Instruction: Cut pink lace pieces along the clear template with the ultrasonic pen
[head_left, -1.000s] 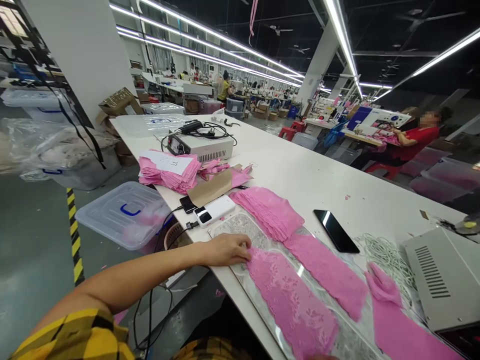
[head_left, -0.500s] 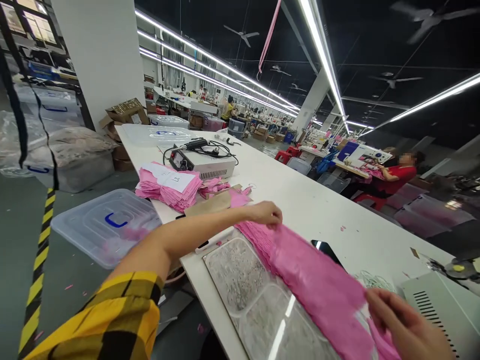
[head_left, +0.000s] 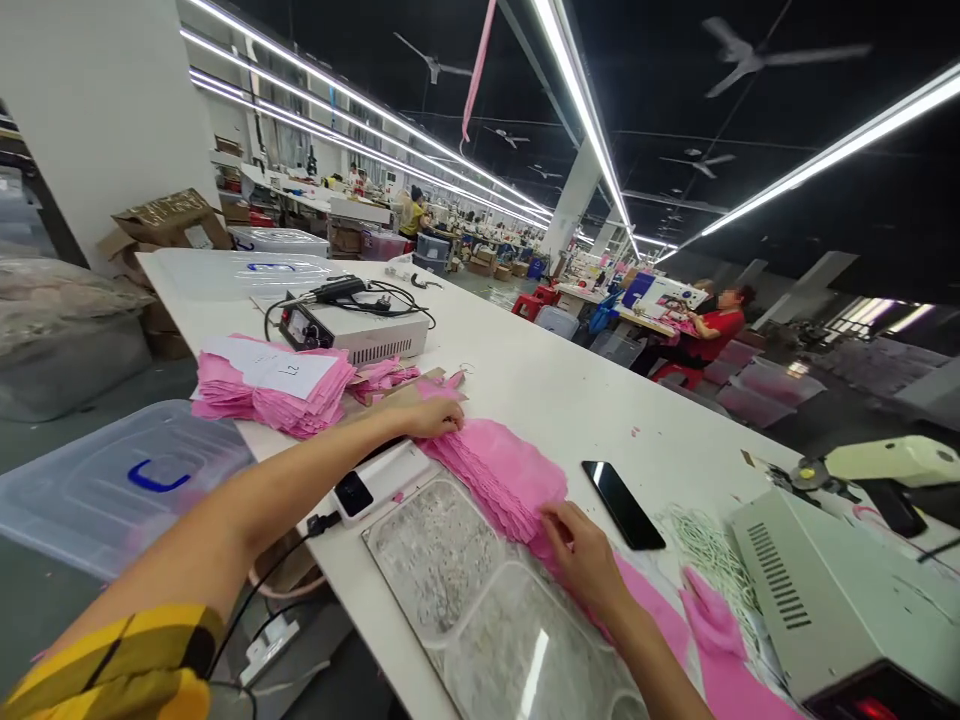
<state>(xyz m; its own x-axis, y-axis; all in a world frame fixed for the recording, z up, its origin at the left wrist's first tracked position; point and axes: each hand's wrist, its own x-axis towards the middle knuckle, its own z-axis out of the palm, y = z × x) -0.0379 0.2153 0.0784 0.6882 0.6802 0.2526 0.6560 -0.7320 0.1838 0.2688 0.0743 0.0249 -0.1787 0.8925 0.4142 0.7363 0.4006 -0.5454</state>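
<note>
A layered stack of pink fabric pieces (head_left: 502, 470) lies on the white table beside a clear tray. My left hand (head_left: 435, 416) has its fingers closed at the far left end of this stack, pinching the fabric edge. At the stack's near right end, my right hand (head_left: 577, 550) touches the fabric with bent fingers; its fingertips are partly hidden against the pink. More pink fabric (head_left: 712, 625) trails to the right, past my right forearm. Another pink stack with a white paper marked L2 (head_left: 277, 372) sits near the table's left edge.
A clear compartment tray (head_left: 431, 550) holds small pieces. Around it are a white device (head_left: 386, 480), a black phone (head_left: 624, 505), pale cords (head_left: 712, 550) and a grey-green machine (head_left: 847, 600). A control box (head_left: 360, 325) with cables stands farther back. A person in red sits beyond.
The single pink piece stretched between my hands now lies on the stack. My right hand has moved left and inward, closer to my left hand. The view has turned right.
</note>
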